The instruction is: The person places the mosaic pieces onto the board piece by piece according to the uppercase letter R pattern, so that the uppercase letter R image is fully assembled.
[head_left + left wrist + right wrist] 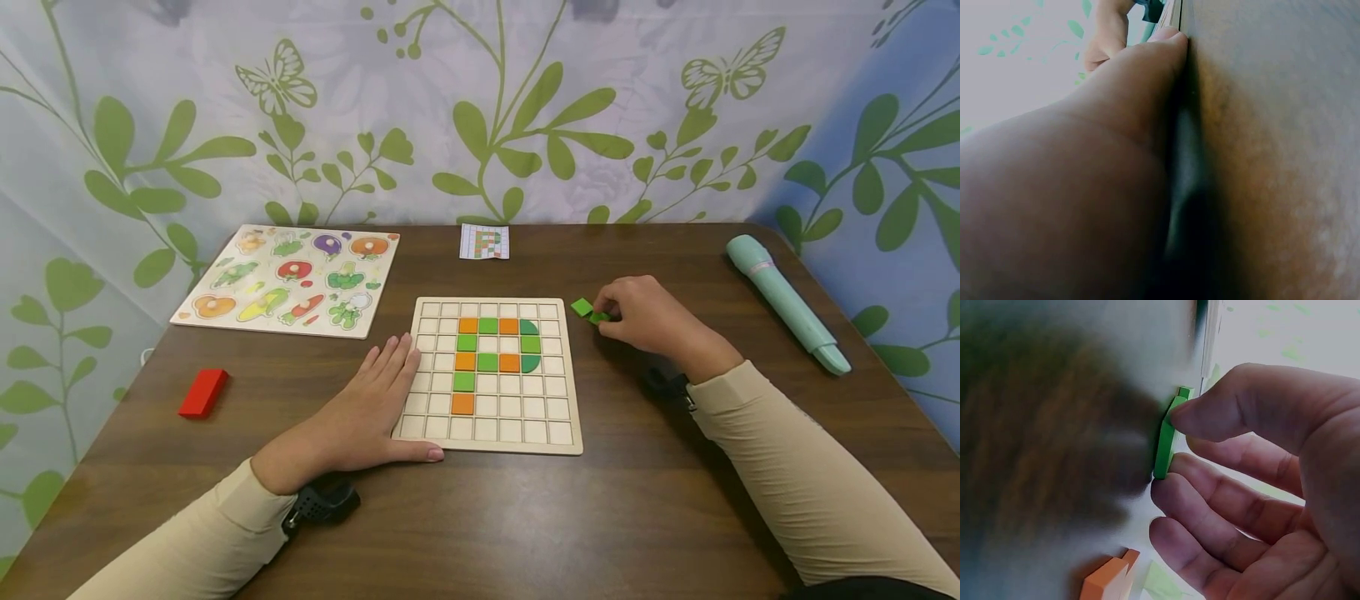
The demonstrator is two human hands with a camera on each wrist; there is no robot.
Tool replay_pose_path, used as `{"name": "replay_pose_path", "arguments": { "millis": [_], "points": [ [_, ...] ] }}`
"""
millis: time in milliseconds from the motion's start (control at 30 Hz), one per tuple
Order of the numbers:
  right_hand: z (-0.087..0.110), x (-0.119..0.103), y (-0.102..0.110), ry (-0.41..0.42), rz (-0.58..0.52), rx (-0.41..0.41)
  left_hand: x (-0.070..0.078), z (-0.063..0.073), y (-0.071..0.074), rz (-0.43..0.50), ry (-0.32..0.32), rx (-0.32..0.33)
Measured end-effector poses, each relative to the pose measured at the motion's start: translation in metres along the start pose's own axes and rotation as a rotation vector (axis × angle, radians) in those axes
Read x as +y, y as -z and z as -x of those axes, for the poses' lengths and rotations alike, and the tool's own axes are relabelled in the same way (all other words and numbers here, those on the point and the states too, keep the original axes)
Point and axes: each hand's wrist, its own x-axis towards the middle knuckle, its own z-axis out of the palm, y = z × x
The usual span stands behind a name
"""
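A wooden grid board [573, 417] lies mid-table in the head view, with orange, light green and dark green pieces forming a P shape. My left hand [367, 408] rests flat against its left side, fingers straight on the edge and thumb along the near corner. To the right of the board, my right hand [648, 321] pinches a green square tile [1165, 447] between thumb and fingers, low at the table. Another green tile [582, 307] lies just beside it. Orange pieces [1107, 578] show below the fingers in the right wrist view; the hand hides them from the head view.
A vegetable puzzle board [300, 279] lies at the back left, with a red block [203, 394] nearer me. Behind the grid board is a small pattern card [484, 242]. A mint-green cylindrical object [787, 304] lies at the right. A patterned cloth hangs behind the table.
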Motion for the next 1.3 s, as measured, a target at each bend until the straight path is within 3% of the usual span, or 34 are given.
{"name": "replay_pose_path", "arguments": {
  "millis": [567,933,1300],
  "points": [
    [0.001,-0.018,0.005,0.028,-0.044,0.072,0.000,0.000,0.000,-0.003,-0.005,0.007],
    [0.004,-0.058,-0.005,0.169,-0.131,0.084,0.000,0.000,0.000,-0.007,-0.003,0.005],
    [0.009,-0.107,-0.019,0.350,-0.198,0.005,0.000,0.000,-0.001,-0.008,-0.006,0.006]
  ]
}}
